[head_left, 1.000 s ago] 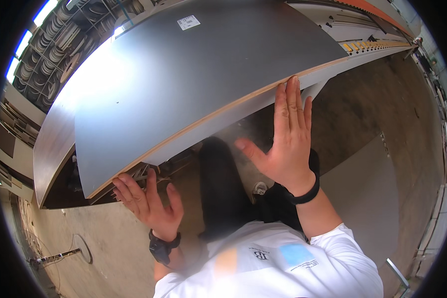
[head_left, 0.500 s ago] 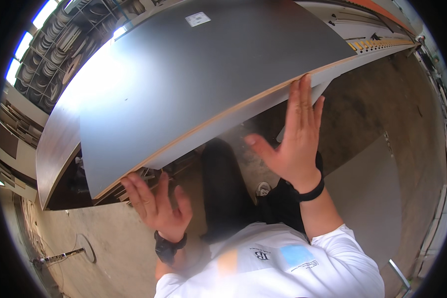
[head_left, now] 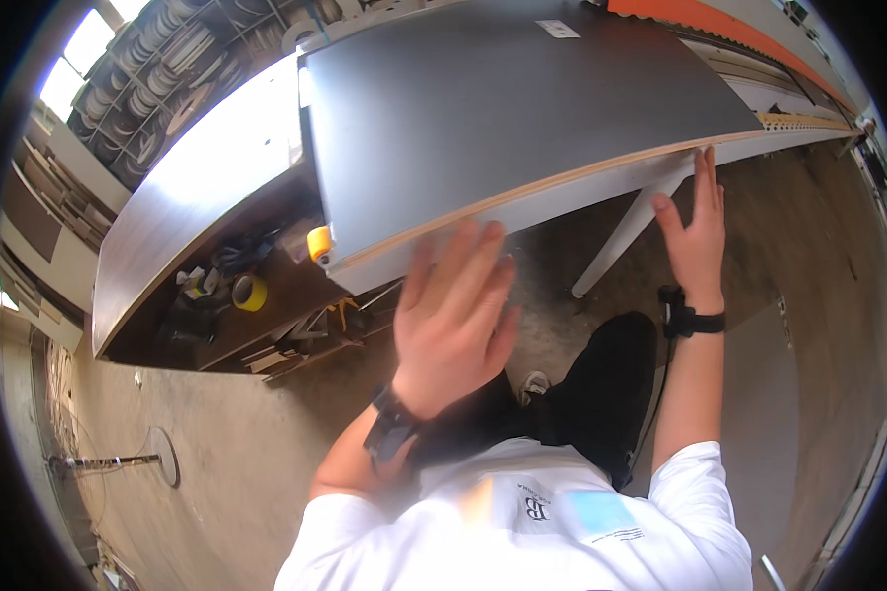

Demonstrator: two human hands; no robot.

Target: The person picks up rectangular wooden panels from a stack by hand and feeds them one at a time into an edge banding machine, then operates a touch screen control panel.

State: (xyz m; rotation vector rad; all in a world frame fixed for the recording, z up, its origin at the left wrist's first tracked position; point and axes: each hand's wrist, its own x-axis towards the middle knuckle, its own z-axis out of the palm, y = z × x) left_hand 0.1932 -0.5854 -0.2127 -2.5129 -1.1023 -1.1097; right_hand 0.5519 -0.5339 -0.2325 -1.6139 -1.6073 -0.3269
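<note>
A large dark grey panel [head_left: 522, 108] lies flat on a long light-coloured bed, its bare wood-toned edge facing me and a small white label [head_left: 559, 30] on its far part. My left hand [head_left: 458, 325] is open, fingers spread and slightly blurred, their tips at the near edge toward the panel's left corner; whether they touch it I cannot tell. Farther right, my right hand [head_left: 698, 241] is also open, with straight fingers pointing up against the same edge and the thumb apart. Neither hand grips anything. Both wrists carry black bands.
Left of the panel stands a curved-front wooden table [head_left: 202, 222] with an open compartment holding a yellow tape roll [head_left: 249, 293]. A yellow roller [head_left: 319, 243] sits by the panel's corner. Behind are racks of coiled strips [head_left: 158, 74]. An orange beam [head_left: 729, 30] runs along the far right.
The panel has slid right along the bed, uncovering the table's compartment and the yellow roller. Both hands have moved right, the left one farther.
</note>
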